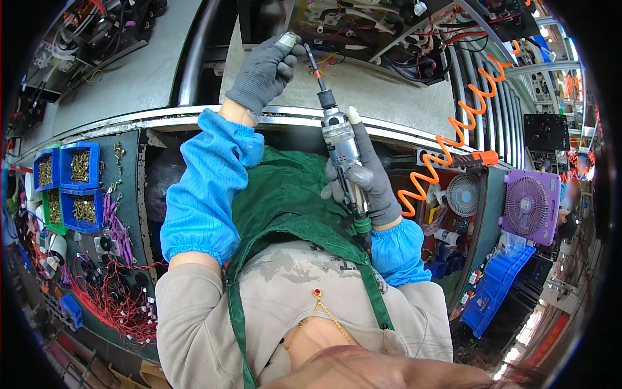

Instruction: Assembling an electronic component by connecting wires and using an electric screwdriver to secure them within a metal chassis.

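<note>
My right hand [377, 178], in a grey glove, is wrapped round a silver power screwdriver [339, 137]. Its long bit, with a red band, points away from me. Beside the bit's tip is my left hand [260, 76], also gloved in grey. Its fingers are curled together, with a pale covering over a fingertip; whatever they pinch is too small to make out. Both hands are above the near edge of a metal work surface [408, 107]. Just past them stands an open unit with wires [343, 29].
Blue bins [81, 165] of brass-coloured screws and a heap of red wires [123, 305] lie on the left bench. An orange coiled hose [463, 117] hangs at the right. Beyond it are a purple fan [530, 206] and a blue tray [497, 292]. Metal rollers [486, 97] run alongside.
</note>
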Action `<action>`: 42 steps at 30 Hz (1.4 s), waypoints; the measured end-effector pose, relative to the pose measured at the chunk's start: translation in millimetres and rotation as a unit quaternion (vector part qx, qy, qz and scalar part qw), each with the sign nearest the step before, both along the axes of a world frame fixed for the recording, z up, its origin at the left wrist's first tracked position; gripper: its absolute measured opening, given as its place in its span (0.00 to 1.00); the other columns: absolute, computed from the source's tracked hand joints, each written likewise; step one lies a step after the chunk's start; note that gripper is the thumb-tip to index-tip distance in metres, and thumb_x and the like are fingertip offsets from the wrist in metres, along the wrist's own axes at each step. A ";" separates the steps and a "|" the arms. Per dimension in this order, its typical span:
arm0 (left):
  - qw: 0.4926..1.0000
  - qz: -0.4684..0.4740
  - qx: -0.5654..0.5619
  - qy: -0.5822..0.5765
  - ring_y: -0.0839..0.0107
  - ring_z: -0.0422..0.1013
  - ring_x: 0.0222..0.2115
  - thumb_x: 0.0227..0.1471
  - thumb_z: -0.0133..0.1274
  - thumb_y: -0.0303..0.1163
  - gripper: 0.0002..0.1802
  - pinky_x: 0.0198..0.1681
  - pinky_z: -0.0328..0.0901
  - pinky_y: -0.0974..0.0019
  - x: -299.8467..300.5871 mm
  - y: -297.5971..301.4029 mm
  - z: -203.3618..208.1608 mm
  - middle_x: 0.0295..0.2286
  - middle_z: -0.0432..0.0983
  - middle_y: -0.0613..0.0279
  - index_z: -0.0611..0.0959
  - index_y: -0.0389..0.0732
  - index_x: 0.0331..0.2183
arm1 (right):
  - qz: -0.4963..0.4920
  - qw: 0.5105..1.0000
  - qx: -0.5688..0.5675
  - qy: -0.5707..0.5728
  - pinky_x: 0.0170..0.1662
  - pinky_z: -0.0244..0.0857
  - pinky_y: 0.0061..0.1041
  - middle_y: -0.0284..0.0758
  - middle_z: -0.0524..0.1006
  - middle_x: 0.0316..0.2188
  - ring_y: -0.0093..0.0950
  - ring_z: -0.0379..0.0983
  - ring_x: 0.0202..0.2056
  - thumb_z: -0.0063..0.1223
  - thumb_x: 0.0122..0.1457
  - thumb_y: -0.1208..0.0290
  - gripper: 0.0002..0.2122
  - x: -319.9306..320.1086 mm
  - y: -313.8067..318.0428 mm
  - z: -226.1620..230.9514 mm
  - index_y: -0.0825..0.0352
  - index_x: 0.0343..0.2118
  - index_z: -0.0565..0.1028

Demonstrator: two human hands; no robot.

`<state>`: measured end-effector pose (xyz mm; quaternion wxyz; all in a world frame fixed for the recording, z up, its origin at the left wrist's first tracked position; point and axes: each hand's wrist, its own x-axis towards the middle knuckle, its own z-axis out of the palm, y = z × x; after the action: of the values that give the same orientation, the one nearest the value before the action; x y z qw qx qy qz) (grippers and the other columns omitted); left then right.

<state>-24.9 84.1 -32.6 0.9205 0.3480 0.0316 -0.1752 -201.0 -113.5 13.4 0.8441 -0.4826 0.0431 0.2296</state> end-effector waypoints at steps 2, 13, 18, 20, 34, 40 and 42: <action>1.000 0.000 -0.009 0.000 0.87 0.62 0.20 0.57 0.49 0.34 0.11 0.16 0.57 0.88 -2.0 -1.6 4.0 0.25 0.71 0.67 0.77 0.37 0.38 | 0.010 0.999 -0.030 0.016 0.27 0.75 0.36 0.41 0.72 0.28 0.27 0.70 0.17 0.67 0.37 0.58 0.53 0.0 1.7 -0.3 0.47 0.65 0.41; 0.974 -0.011 0.217 -0.064 0.88 0.59 0.15 0.54 0.52 0.49 0.20 0.15 0.54 0.84 -0.7 3.9 22.1 0.16 0.65 0.73 0.79 0.39 0.31 | 0.035 0.997 -0.061 0.011 0.25 0.75 0.35 0.42 0.72 0.28 0.29 0.72 0.18 0.66 0.39 0.62 0.52 5.4 5.1 12.2 0.48 0.65 0.41; 0.920 0.003 0.345 -0.186 0.88 0.60 0.16 0.54 0.50 0.51 0.22 0.19 0.57 0.86 8.7 9.6 25.0 0.17 0.68 0.73 0.81 0.40 0.31 | 0.018 0.997 0.067 0.035 0.22 0.74 0.30 0.44 0.71 0.29 0.29 0.70 0.18 0.65 0.37 0.61 0.52 4.4 0.4 7.8 0.48 0.65 0.43; 0.912 0.008 0.355 -0.205 0.88 0.60 0.16 0.55 0.50 0.51 0.22 0.20 0.57 0.86 9.8 10.5 27.8 0.17 0.68 0.73 0.82 0.40 0.32 | 0.021 0.995 0.083 0.042 0.22 0.74 0.31 0.44 0.72 0.27 0.28 0.70 0.17 0.66 0.36 0.62 0.52 5.0 2.7 8.0 0.48 0.65 0.42; 0.875 -0.027 0.397 -0.277 0.87 0.63 0.18 0.52 0.55 0.47 0.18 0.22 0.59 0.82 17.8 20.3 39.1 0.18 0.70 0.73 0.82 0.40 0.30 | 0.036 0.987 0.151 0.031 0.21 0.73 0.33 0.44 0.72 0.27 0.30 0.70 0.16 0.64 0.38 0.64 0.51 2.2 0.7 -0.8 0.47 0.65 0.42; 0.870 0.021 0.429 -0.241 0.86 0.64 0.19 0.51 0.55 0.49 0.20 0.23 0.60 0.81 20.9 10.6 33.4 0.18 0.70 0.72 0.82 0.39 0.29 | 0.028 0.999 0.021 0.003 0.21 0.72 0.29 0.42 0.70 0.27 0.29 0.70 0.18 0.55 0.39 0.71 0.47 7.1 2.1 10.5 0.46 0.65 0.43; 0.880 0.005 0.415 -0.230 0.86 0.64 0.19 0.51 0.54 0.50 0.21 0.23 0.60 0.81 20.6 12.3 33.0 0.18 0.70 0.73 0.81 0.40 0.29 | 0.045 0.997 -0.068 0.010 0.21 0.74 0.31 0.42 0.71 0.25 0.29 0.70 0.16 0.65 0.38 0.62 0.52 8.2 1.7 14.4 0.46 0.64 0.40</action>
<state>-4.2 96.4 0.4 0.6740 0.7284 -0.1092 -0.0569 -192.8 -111.8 27.8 0.7978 -0.5379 0.0449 0.2685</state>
